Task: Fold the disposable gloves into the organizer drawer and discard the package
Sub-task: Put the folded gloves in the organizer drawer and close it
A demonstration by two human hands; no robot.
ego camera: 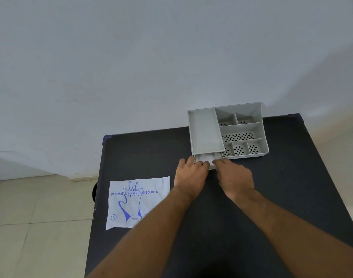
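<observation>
A grey organizer stands at the back of the dark table. Its drawer sticks out a little from the front left, with crumpled translucent gloves inside. My left hand rests on the drawer's front left edge, fingers curled over it. My right hand touches the drawer's front right, fingertips at the gloves. The white glove package, printed in blue, lies flat near the table's left edge.
The organizer has several small perforated compartments on its right side. A pale wall rises just behind the table. Tiled floor shows past the table's left edge.
</observation>
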